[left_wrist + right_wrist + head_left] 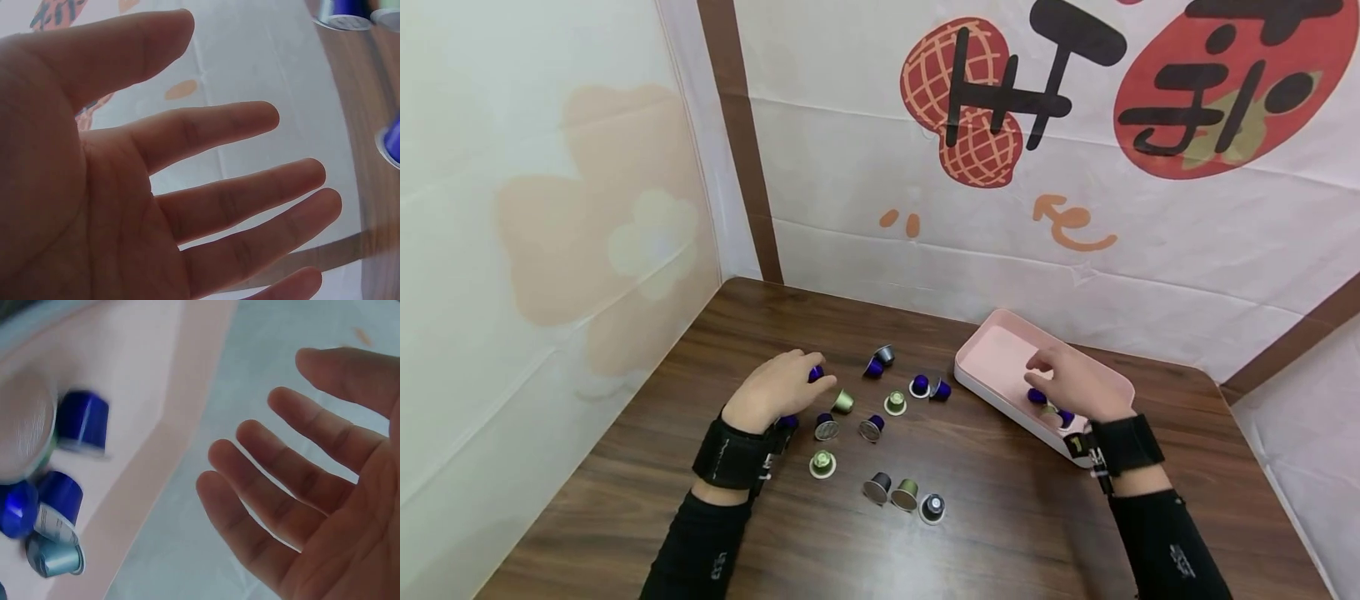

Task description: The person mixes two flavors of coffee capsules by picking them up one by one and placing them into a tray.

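My left hand [778, 388] is held over the wooden table's left part, beside a blue coffee capsule [816, 373]. In the left wrist view its fingers [212, 194] are spread and nearly straight, with nothing between them. Over the pink tray [996, 392] hovers my right hand [1078, 385], its fingers [312, 459] loosely bent and holding nothing in the right wrist view. Blue capsules [83, 422] and a light-blue one [55, 557] lie inside the tray, partly hidden by that hand in the head view.
Between the hands several capsules are scattered: green ones [896, 403], blue ones [940, 390] and grey ones [877, 488], some upright, some on their sides. A printed white cloth [865, 275] hangs behind the table [1000, 517]; another cloth [550, 400] borders its left side.
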Demonstrator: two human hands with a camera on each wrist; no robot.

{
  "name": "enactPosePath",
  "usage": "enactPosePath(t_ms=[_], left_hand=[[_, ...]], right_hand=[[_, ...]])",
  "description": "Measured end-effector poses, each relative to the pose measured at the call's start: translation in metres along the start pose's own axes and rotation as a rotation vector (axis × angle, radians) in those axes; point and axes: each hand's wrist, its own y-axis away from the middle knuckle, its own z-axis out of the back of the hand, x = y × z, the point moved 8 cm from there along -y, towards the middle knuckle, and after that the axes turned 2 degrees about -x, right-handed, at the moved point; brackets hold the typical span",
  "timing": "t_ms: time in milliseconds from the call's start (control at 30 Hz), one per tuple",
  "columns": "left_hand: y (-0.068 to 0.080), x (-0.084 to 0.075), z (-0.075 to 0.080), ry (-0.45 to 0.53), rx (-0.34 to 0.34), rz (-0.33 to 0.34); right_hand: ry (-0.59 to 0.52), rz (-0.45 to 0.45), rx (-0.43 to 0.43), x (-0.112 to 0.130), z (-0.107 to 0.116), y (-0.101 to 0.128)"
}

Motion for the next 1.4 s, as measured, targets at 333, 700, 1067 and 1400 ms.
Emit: enactPosePath(t_ms=[333,700,1067,1400], left_hand=[[-0.003,0.017,-0.008,-0.045,0.043,0.021],[0.001,0.033,-0.034,-0.117,0.132,0.043],[-0.004,0.046,-0.043,-0.102,0.159,0.044],[-0.011,0.044,-0.039,-0.071,0.090,-0.028]], right_hand=[[-0.209,0.020,-0.161,0.029,-0.012,0.035],[-0.266,0.028,-0.132,0.042,-0.030,0.044],[-0.280,0.072,-0.134,0.047,-0.031,0.036],[-0.282,0.064,-0.111,0.049,-0.032,0.033]])
